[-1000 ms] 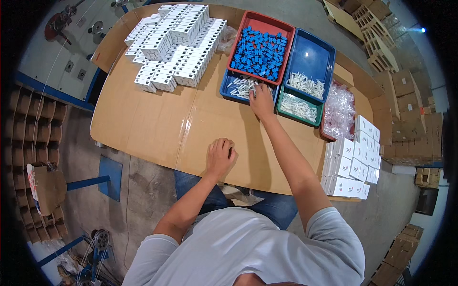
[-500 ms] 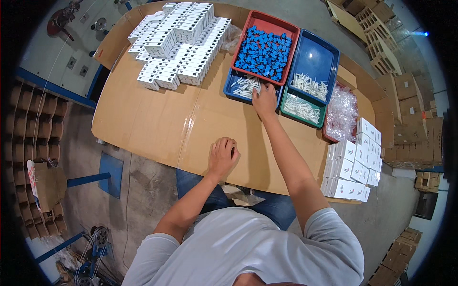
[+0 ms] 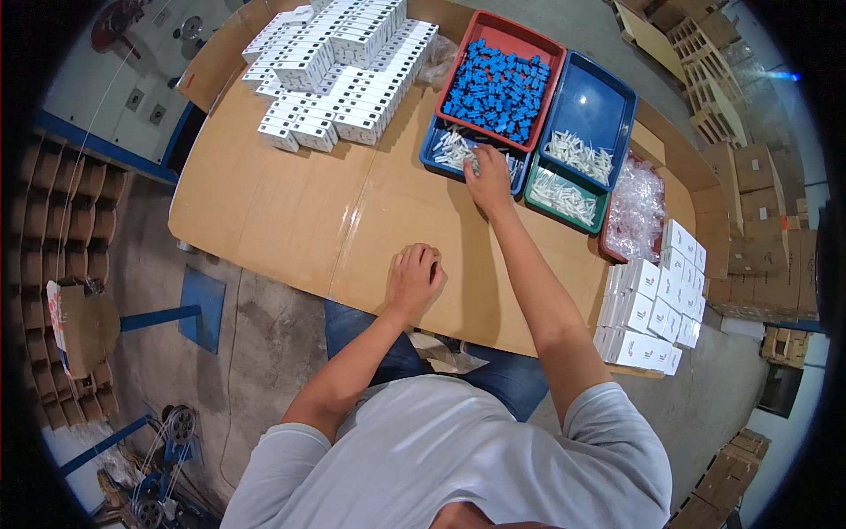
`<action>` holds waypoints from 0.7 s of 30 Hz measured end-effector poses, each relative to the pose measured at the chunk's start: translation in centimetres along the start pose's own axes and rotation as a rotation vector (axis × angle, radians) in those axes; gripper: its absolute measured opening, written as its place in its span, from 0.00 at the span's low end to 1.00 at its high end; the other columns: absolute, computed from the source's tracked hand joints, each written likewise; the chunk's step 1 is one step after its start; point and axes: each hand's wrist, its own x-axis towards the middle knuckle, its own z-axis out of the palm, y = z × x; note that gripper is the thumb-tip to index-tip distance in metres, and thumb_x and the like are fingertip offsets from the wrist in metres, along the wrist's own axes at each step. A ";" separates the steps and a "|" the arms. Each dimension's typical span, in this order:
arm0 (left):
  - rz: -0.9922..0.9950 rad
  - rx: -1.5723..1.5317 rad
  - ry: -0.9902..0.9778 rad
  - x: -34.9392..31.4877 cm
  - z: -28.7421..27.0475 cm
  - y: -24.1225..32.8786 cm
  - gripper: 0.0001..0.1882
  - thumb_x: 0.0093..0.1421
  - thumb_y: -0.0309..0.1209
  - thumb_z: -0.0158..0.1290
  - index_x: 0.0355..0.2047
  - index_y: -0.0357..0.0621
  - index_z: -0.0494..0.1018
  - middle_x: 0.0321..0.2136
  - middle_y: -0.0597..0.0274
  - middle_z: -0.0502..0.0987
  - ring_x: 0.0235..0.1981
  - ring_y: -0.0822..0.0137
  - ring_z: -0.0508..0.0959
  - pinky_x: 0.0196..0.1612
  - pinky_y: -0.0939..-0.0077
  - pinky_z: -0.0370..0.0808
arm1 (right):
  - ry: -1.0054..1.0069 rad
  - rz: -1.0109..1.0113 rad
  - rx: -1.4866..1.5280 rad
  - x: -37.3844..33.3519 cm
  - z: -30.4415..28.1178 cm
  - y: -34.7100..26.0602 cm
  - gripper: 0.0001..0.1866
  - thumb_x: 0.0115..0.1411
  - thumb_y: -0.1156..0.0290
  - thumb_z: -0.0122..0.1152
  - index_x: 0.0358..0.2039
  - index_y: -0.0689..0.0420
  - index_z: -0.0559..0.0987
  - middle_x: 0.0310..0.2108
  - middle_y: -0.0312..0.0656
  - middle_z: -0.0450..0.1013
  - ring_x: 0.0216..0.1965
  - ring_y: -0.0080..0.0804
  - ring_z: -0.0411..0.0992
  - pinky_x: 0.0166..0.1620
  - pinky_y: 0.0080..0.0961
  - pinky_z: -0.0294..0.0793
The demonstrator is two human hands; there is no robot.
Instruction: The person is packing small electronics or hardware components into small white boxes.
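My right hand (image 3: pixel 487 181) reaches into a blue tray (image 3: pixel 429 157) of small white stick-shaped pieces (image 3: pixel 454 148). Its fingers are bent together among the pieces, and I cannot make out what lies between the fingertips. On the brown cardboard tabletop (image 3: pixel 291 203), close to its near edge, rests my left hand (image 3: pixel 414 280) with fingers curled in. Whatever is inside that curl, if anything, is hidden. A red tray (image 3: pixel 553 53) full of small blue parts (image 3: pixel 495 93) overlaps the far side of the tray under my right hand.
White boxes (image 3: pixel 339 79) are stacked at the far left. Right of the red tray, another blue tray (image 3: pixel 589 97) and a green tray (image 3: pixel 564 196) hold white pieces. Clear plastic pieces (image 3: pixel 633 212) fill a red bin, with white boxes (image 3: pixel 652 304) stacked nearer me.
My right hand has shifted slightly nearer me within the tray, its fingers now more bent. My left hand stays on the cardboard. The whole view has tilted a little.
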 end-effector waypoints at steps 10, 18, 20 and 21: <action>0.007 -0.007 0.005 -0.3 0.4 -0.1 0.12 0.56 0.30 0.58 0.40 0.45 0.74 0.40 0.59 0.74 0.45 0.58 0.75 0.49 0.60 0.69 | -0.113 0.010 -0.050 2.0 1.3 -0.4 0.34 0.68 0.50 0.54 0.66 0.61 0.67 0.64 0.53 0.66 0.67 0.51 0.61 0.70 0.52 0.56; 0.027 -0.009 0.026 -0.1 0.4 0.1 0.12 0.56 0.30 0.57 0.40 0.44 0.74 0.40 0.59 0.73 0.44 0.59 0.75 0.48 0.61 0.69 | -0.204 -0.057 0.068 4.6 1.9 -1.4 0.28 0.64 0.56 0.60 0.60 0.60 0.73 0.61 0.50 0.70 0.63 0.50 0.67 0.64 0.46 0.66; 0.017 0.002 0.012 -0.2 0.2 -0.2 0.12 0.55 0.30 0.57 0.40 0.43 0.74 0.40 0.59 0.74 0.44 0.59 0.75 0.48 0.61 0.69 | -0.220 -0.110 0.201 4.9 1.7 -2.2 0.25 0.63 0.59 0.62 0.56 0.61 0.76 0.58 0.49 0.73 0.60 0.50 0.69 0.62 0.43 0.69; 0.010 0.004 0.014 -0.4 0.2 -0.4 0.12 0.55 0.30 0.57 0.40 0.43 0.74 0.40 0.59 0.74 0.44 0.59 0.75 0.48 0.61 0.69 | -0.222 -0.123 0.172 4.5 1.4 -2.5 0.23 0.62 0.61 0.62 0.53 0.62 0.78 0.56 0.50 0.74 0.58 0.51 0.71 0.60 0.41 0.71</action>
